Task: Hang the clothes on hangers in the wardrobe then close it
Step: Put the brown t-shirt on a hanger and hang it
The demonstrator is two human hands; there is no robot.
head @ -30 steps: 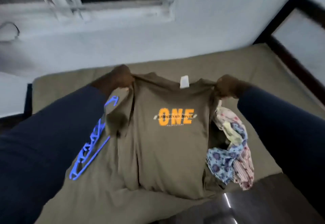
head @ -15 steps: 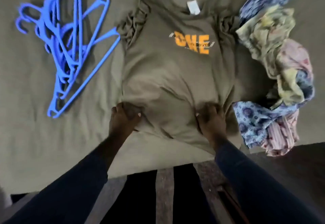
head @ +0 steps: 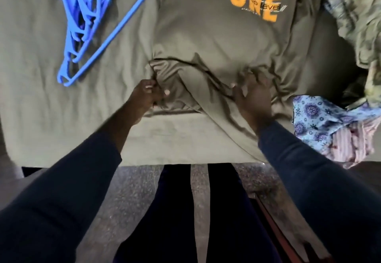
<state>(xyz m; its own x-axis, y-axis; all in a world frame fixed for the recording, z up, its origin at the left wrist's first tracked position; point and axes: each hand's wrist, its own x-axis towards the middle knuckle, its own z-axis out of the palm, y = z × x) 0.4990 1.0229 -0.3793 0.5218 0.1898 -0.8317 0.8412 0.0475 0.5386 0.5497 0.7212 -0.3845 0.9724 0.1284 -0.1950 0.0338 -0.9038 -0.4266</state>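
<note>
T-shirt [head: 216, 42], olive, flat on the bed [head: 31, 97] near its front edge. The left hand [head: 147, 95] pinches a bunched fold of hem and the right hand [head: 254, 99] clutches the gathered hem beside it. Blue hangers [head: 82, 25] lie tangled toward the left edge, loose clothes [head: 321, 118] heaped at the right. The risk, I'd say: those hooks interlock, so pulling one could drag the lot. The print reads "ONE" with "step up level" across it; the smaller line is illegible.

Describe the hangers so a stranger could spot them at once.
Find the bed with its olive sheet. Left of the olive T-shirt printed ONE lies a tangled heap of hangers. They alone are bright blue and thin-barred; all else on the bed is cloth.
</note>
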